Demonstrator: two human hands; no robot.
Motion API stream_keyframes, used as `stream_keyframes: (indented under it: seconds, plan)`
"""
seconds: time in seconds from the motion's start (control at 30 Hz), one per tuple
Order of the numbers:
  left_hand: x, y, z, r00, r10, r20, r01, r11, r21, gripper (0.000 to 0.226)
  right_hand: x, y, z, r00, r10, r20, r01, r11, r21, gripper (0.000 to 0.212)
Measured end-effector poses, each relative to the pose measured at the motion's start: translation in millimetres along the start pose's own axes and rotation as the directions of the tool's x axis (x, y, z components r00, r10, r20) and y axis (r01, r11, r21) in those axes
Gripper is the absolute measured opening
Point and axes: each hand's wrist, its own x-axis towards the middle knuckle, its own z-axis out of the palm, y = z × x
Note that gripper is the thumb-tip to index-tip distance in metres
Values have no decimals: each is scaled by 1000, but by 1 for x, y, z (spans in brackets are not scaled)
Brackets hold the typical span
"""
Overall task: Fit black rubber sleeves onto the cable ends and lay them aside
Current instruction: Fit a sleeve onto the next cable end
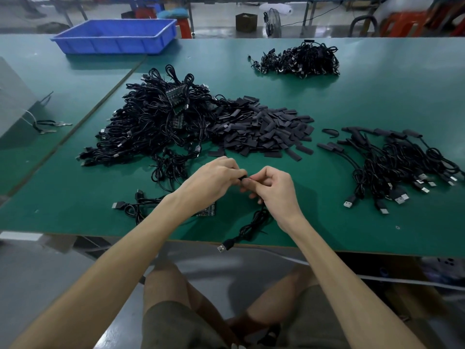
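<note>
My left hand (pixel 214 178) and my right hand (pixel 273 188) meet above the green table (pixel 352 102), near its front edge. Between their fingertips they pinch a small black piece (pixel 243 178); whether it is a sleeve or the cable end I cannot tell. A black cable (pixel 251 226) hangs from under my right hand, and its USB plug (pixel 222 246) lies over the table edge. A heap of flat black rubber sleeves (pixel 264 129) lies just beyond my hands. To its left sits a big tangle of cables (pixel 156 122). Cables with sleeves fitted (pixel 392 159) lie at the right.
A smaller cable pile (pixel 302 59) sits at the far right of the table. A blue plastic bin (pixel 118 36) stands at the back left. Loose cables (pixel 136 205) and a small circuit board (pixel 208 210) lie under my left forearm. A grey box (pixel 12 102) stands at the left edge.
</note>
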Motion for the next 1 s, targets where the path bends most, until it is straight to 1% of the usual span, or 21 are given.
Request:
stream_keyframes:
  seconds: [0.17,0.27,0.37,0.53,0.63,0.77,0.87,1.0]
  plan:
    - [-5,0,0,999,36,-16,-36,999,-7,21,-1,-1,1,1000,7,28,-7,1000,7,17]
    - [-7,2,1,998,55,-41,-54,998,22,25,-3,-2,0,999,2,36,-3,1000,12,16]
    - [-5,2,1,997,71,-42,-69,997,46,31,-3,-4,-1,999,9,40,-9,1000,16,18]
    - [-3,3,-1,992,110,-55,-107,993,49,33,-3,-5,-2,999,21,40,-22,999,37,20]
    - [-4,1,1,994,79,-76,-76,996,40,33,-3,-5,0,1000,5,26,-6,1000,29,17]
    - [-5,-1,5,991,9,-136,-22,995,-99,28,-2,-4,-2,999,-33,38,30,997,70,13]
    - [-6,-1,8,986,-49,-159,21,985,-171,30,-2,-3,-3,998,-34,57,30,997,69,8]
    - [-7,-3,8,984,-50,-170,21,985,-170,32,-2,-2,-1,998,-45,44,43,998,41,10]
